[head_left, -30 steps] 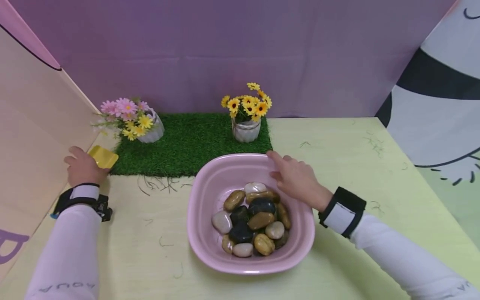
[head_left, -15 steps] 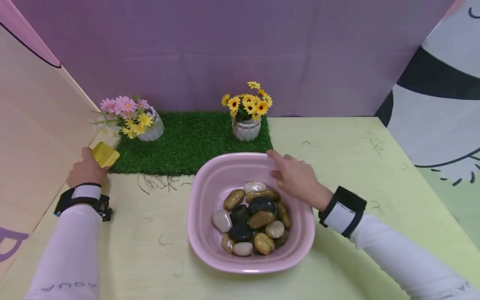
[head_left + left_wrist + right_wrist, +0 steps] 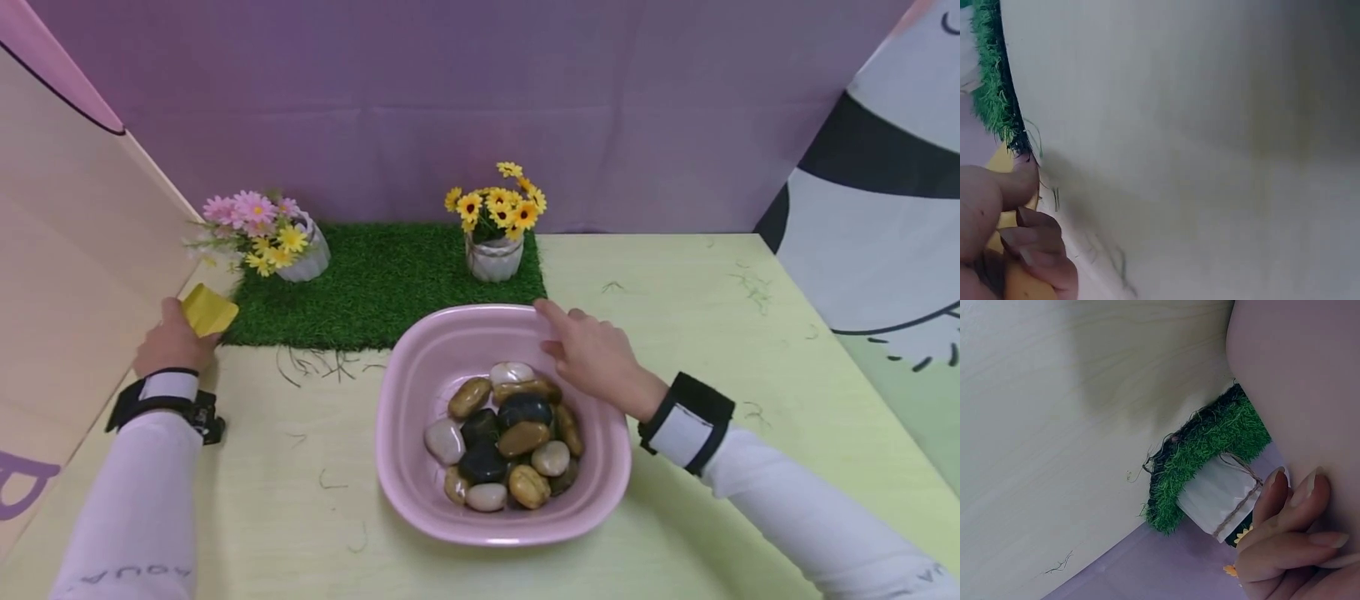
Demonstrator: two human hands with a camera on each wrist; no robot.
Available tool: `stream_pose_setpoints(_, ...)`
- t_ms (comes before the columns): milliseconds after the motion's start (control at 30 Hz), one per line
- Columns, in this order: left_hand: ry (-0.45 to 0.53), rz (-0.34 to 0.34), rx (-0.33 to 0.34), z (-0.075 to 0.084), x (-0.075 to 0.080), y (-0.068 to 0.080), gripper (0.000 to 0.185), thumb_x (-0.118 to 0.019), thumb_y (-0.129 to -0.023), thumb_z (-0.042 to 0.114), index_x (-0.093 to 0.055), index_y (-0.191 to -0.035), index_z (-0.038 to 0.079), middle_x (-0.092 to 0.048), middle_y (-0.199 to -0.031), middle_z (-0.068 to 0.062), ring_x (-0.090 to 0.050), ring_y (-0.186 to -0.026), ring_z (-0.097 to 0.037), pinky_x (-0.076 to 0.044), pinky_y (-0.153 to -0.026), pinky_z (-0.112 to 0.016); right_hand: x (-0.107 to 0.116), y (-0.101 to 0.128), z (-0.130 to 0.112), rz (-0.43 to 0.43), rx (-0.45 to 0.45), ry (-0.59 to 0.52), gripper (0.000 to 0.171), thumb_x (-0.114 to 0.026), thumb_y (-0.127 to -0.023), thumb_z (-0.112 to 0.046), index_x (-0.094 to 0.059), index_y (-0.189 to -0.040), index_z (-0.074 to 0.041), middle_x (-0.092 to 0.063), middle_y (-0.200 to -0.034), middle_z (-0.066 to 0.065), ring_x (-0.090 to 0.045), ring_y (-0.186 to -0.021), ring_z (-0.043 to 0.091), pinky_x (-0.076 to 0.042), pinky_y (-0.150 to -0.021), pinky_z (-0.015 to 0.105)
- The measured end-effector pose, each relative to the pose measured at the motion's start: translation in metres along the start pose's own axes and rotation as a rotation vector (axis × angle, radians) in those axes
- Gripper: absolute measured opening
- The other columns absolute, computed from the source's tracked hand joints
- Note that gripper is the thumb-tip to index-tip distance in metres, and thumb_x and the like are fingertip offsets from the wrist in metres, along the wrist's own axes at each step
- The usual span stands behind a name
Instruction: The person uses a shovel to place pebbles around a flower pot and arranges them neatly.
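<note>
My left hand (image 3: 174, 343) grips a small yellow object (image 3: 207, 309) at the table's left edge, beside the near left corner of the green grass mat (image 3: 375, 287). In the left wrist view my fingers (image 3: 1029, 240) curl round the yellow object (image 3: 1019, 284). My right hand (image 3: 592, 354) rests with straight fingers on the far right rim of a pink bowl (image 3: 420, 367) that holds several smooth stones (image 3: 510, 433). In the right wrist view the fingertips (image 3: 1291, 515) lie against the pink bowl wall (image 3: 1297, 381).
A white pot of pink and yellow flowers (image 3: 281, 237) stands at the mat's left, and a pot of yellow flowers (image 3: 495, 229) at its right, also seen as the pot (image 3: 1219, 494) in the right wrist view. A slanted board (image 3: 67, 250) walls the left side.
My left hand closed round the yellow object and lifted its edge off the table, tilting it up. The right hand stayed on the bowl's rim.
</note>
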State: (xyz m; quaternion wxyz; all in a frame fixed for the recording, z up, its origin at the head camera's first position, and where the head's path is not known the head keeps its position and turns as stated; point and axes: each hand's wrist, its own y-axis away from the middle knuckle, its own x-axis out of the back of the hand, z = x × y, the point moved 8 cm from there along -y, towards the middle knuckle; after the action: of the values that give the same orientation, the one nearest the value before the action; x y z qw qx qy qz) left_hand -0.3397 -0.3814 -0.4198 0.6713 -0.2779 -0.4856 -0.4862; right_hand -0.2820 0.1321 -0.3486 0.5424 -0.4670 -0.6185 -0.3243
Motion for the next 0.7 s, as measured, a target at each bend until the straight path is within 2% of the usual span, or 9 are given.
stream_pose_setpoints(100,0.119,-0.02,0.032,-0.005,-0.002,-0.001,0.077,-0.05,-0.094,0.038,-0.005,-0.14,-0.004,-0.044,-0.112,-0.048,-0.051,-0.093,-0.059,-0.045,-0.064,-0.057,0.001,0.0,0.0,-0.003,-0.001,-0.005,0.051,-0.059,-0.093,-0.02,-0.041,-0.14,-0.015,-0.061,-0.083,0.014,-0.05,-0.05,0.018,-0.036,-0.037,0.024)
stream_pose_setpoints(167,0.211,-0.01,0.063,-0.006,0.001,-0.001,0.083,-0.048,-0.094,0.045,0.001,-0.142,-0.001,-0.04,-0.118,-0.049,-0.046,-0.101,-0.061,-0.043,-0.074,-0.062,0.001,0.0,0.001,-0.008,-0.003,-0.01,0.051,-0.059,-0.093,-0.02,-0.041,-0.14,-0.015,-0.061,-0.084,0.014,-0.049,-0.049,0.018,-0.036,-0.036,0.024)
stream_pose_setpoints(233,0.295,0.026,0.095,-0.004,0.008,0.0,0.086,-0.048,-0.092,0.05,0.003,-0.142,0.001,-0.037,-0.124,-0.048,-0.042,-0.108,-0.061,-0.04,-0.082,-0.065,0.001,0.0,0.0,-0.009,-0.001,-0.009,0.051,-0.059,-0.093,-0.02,-0.041,-0.14,-0.015,-0.061,-0.084,0.014,-0.049,-0.049,0.018,-0.035,-0.036,0.024)
stream_pose_setpoints(367,0.39,0.092,0.105,0.01,0.026,0.003,0.088,-0.048,-0.091,0.052,0.005,-0.143,0.004,-0.036,-0.131,-0.045,-0.042,-0.113,-0.056,-0.038,-0.088,-0.062,0.002,0.0,0.0,-0.006,0.003,-0.002,0.051,-0.059,-0.093,-0.02,-0.041,-0.14,-0.015,-0.06,-0.084,0.014,-0.049,-0.05,0.018,-0.036,-0.036,0.024)
stream_pose_setpoints(533,0.554,0.015,0.127,0.029,0.034,0.007,0.107,-0.046,-0.088,0.058,0.029,-0.141,0.004,-0.02,-0.147,-0.034,-0.03,-0.131,-0.044,-0.028,-0.108,-0.052,0.002,-0.001,0.0,-0.007,0.009,-0.001,0.05,-0.059,-0.093,-0.021,-0.04,-0.14,-0.015,-0.06,-0.084,0.014,-0.05,-0.051,0.018,-0.037,-0.037,0.024)
stream_pose_setpoints(600,0.605,-0.023,0.125,0.037,0.036,0.009,0.112,-0.047,-0.086,0.061,0.035,-0.138,0.005,-0.017,-0.149,-0.029,-0.029,-0.132,-0.038,-0.027,-0.11,-0.046,0.002,-0.001,0.0,-0.012,0.009,-0.002,0.05,-0.058,-0.093,-0.021,-0.04,-0.14,-0.015,-0.06,-0.084,0.014,-0.05,-0.051,0.018,-0.037,-0.037,0.024)
stream_pose_setpoints(700,0.651,-0.049,0.114,0.045,0.039,0.011,0.116,-0.051,-0.082,0.063,0.036,-0.138,0.009,-0.034,-0.134,-0.018,-0.042,-0.114,-0.027,-0.04,-0.094,-0.034,0.001,-0.001,0.0,-0.017,0.008,-0.001,0.051,-0.058,-0.093,-0.021,-0.04,-0.14,-0.015,-0.06,-0.084,0.014,-0.05,-0.05,0.018,-0.036,-0.037,0.024)
